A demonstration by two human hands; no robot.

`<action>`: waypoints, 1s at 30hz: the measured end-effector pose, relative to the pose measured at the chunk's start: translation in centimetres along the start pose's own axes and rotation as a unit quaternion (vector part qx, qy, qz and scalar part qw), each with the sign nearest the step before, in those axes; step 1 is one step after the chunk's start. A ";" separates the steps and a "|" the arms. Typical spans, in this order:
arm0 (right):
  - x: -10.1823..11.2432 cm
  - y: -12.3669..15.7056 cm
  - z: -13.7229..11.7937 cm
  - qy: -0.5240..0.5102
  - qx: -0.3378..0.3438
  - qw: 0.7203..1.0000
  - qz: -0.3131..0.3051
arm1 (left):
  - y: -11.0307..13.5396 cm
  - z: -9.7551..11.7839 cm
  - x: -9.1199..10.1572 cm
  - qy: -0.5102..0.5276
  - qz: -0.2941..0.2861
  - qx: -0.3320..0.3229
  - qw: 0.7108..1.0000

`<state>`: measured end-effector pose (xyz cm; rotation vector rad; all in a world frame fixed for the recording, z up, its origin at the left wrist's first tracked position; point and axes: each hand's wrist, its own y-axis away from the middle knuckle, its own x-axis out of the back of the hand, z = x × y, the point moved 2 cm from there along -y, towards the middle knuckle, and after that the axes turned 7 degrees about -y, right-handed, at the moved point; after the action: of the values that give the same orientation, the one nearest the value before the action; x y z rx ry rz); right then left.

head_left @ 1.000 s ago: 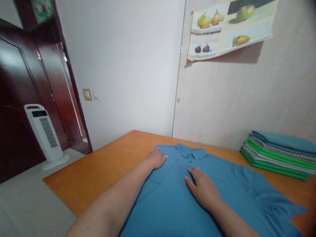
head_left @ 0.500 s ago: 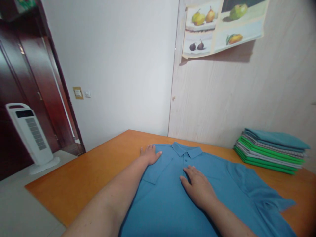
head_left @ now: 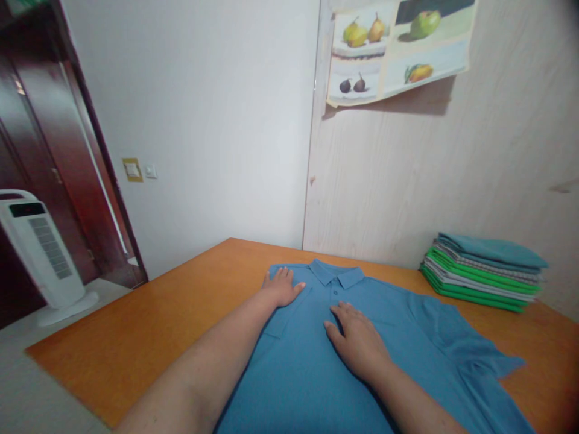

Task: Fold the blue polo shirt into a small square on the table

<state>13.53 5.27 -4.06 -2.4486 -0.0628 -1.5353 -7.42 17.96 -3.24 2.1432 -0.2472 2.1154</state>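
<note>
A blue polo shirt lies front up on the orange table, collar toward the wall. My left hand rests flat and open on the shirt's left shoulder, where one side is folded in. On the chest just below the collar buttons lies my right hand, palm down with fingers stretched out. The shirt's other sleeve spreads out to the right.
A stack of folded green, grey and blue shirts sits at the table's back right by the pale wall. A fruit poster hangs above. A white tower heater stands on the floor at left, near a dark wooden door.
The view has swung to the right, so everything has slid left in the picture. Both hands stay flat on the shirt in about the same places.
</note>
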 end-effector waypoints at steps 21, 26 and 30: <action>0.3 0.1 -0.4 -0.008 -0.010 1.000 0.003 | -5.8 3.1 -0.7 0.015 0.057 -0.075 0.995; 0.3 0.2 -0.5 -0.012 -0.012 1.000 0.005 | -6.1 3.0 -1.0 0.016 0.032 -0.055 0.998; 0.4 0.2 -0.6 -0.013 -0.013 1.000 0.009 | -6.1 3.0 -1.0 0.018 0.006 -0.028 0.999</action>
<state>13.26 4.87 -3.52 -2.4824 -0.0261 -1.5070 -3.26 23.32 -4.11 2.0759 -0.3121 2.1265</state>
